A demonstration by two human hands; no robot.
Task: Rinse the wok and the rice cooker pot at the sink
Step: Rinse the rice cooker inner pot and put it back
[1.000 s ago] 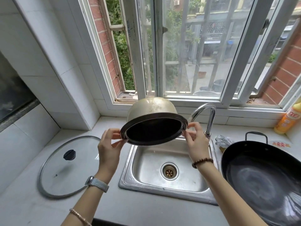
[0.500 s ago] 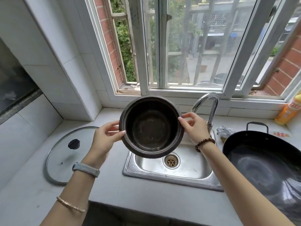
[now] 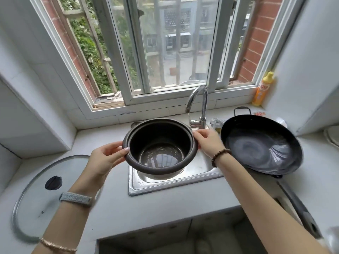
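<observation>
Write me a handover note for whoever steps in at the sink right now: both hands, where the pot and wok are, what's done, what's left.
Left hand holds the rice cooker pot by its left rim; right hand holds the right rim.
Pot: mouth up, above the sink, near the tap, which runs no water.
Wok: on the counter right of the sink, neither hand on it.
Done: pot is at the sink; whether anything has been rinsed I cannot tell.
Left: rinse pot and wok as needed.
</observation>
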